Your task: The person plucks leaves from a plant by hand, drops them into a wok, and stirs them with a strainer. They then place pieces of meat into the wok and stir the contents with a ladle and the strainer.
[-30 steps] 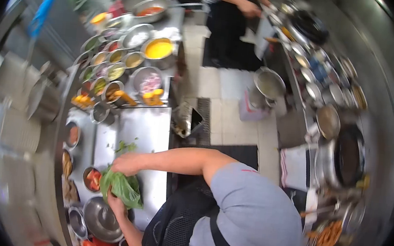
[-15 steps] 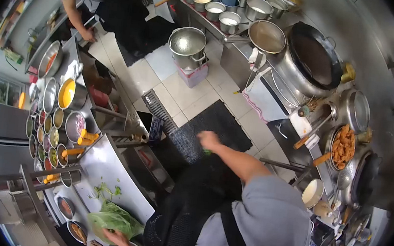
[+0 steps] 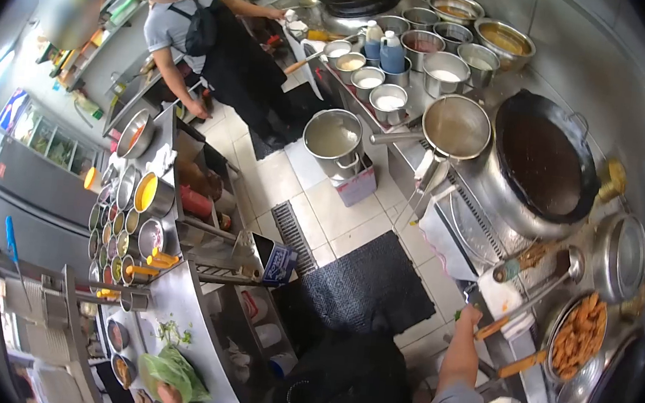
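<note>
At the lower left, my left hand (image 3: 171, 399) holds the near edge of a thin green plastic bag (image 3: 177, 376) on the steel counter (image 3: 204, 345). Some green herb sprigs (image 3: 172, 334) lie loose just beyond the bag. My right hand (image 3: 468, 317) is closed at the edge of the stove counter, with a bit of green at its fingers; the rest of what it holds is too small to make out. Near it lies a wooden-handled ladle (image 3: 535, 288).
A pan of fried pieces (image 3: 578, 335) and a large dark wok (image 3: 543, 154) occupy the right side. A steel pot (image 3: 333, 136) stands on a box on the floor. Many small bowls (image 3: 119, 242) line the left counter. Another person (image 3: 221, 44) stands at the upper left.
My right hand has moved from over the floor mat to the stove counter's edge. The view has shifted, showing more of the other person. My left hand remains at the bag.
</note>
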A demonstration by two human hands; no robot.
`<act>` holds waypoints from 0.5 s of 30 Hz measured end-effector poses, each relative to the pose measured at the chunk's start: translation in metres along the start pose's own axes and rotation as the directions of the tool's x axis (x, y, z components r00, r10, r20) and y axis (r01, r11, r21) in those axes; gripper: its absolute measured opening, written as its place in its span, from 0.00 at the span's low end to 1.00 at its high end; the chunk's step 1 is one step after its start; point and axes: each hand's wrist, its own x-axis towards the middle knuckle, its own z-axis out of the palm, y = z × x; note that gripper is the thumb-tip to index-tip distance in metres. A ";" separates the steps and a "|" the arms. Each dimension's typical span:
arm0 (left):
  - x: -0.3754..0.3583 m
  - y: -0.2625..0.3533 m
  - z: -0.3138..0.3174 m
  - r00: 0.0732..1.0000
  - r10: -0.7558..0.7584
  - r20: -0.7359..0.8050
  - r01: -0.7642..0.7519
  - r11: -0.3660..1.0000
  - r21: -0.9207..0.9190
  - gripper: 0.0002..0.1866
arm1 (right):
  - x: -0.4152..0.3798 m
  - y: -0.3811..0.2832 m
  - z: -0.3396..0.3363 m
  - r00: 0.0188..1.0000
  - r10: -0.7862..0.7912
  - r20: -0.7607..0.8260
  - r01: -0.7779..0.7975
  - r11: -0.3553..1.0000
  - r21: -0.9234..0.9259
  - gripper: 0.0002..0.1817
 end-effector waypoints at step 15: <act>0.005 0.055 0.001 0.932 -0.362 -0.002 0.286 0.740 -0.609 0.17 | 0.062 0.077 -0.010 0.846 -0.517 -0.130 0.480 0.845 -0.237 0.24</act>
